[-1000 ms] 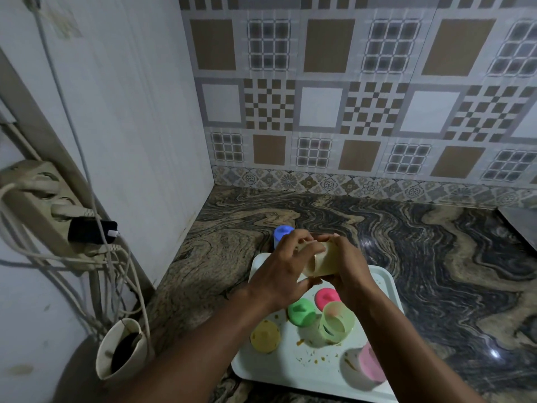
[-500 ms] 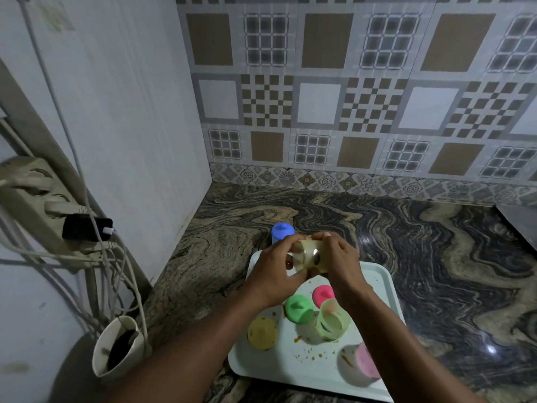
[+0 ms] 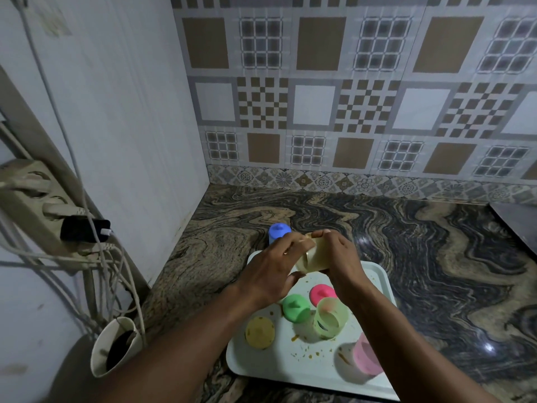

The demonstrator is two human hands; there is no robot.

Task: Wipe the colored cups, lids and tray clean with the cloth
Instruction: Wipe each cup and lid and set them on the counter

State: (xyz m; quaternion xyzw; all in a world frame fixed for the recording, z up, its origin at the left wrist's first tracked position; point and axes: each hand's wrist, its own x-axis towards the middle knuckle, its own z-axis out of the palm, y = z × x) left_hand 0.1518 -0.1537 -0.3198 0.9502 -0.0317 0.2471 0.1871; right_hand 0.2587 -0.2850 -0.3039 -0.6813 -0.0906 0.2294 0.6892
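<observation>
1. Far left of the grip: power strip (image 3: 27, 196) on the wall with a black plug (image 3: 84, 229) and cables; below it a cream jug (image 3: 114, 344), well apart from both hands.
2. Left hand (image 3: 270, 271): fingers curled over the open end of the yellow cup (image 3: 315, 255), fingertips at the rim, thumb underneath. Closed on the cup. Cloth not clearly visible; cannot tell if it's inside the grip.
3. Blue cup (image 3: 279, 232) with its lid on stands on the countertop (image 3: 421, 257) just behind the left hand's fingers, partly hidden by them, off the tray.
4. Yellow cup lies on its side between the two hands, held above the far end of the white tray (image 3: 374, 289), not touching it.
5. Right hand (image 3: 341, 257): wrapped round the cup's base end, closed on it, fingers on top.
6. Below the grip, on the tray: yellow lid (image 3: 260, 332) under the left forearm side, green lid (image 3: 296, 308) just right of it, pink lid (image 3: 322, 293) just under the right wrist.
7. Green cup (image 3: 331, 317) tilted, mouth toward camera, touching or just beside the green lid; cannot tell which.
8. Pink cup (image 3: 367, 359) nearest the camera, right of the green cup, partly behind the right forearm.
9. Brown crumbs and smears on the tray floor around the green and pink cups.
</observation>
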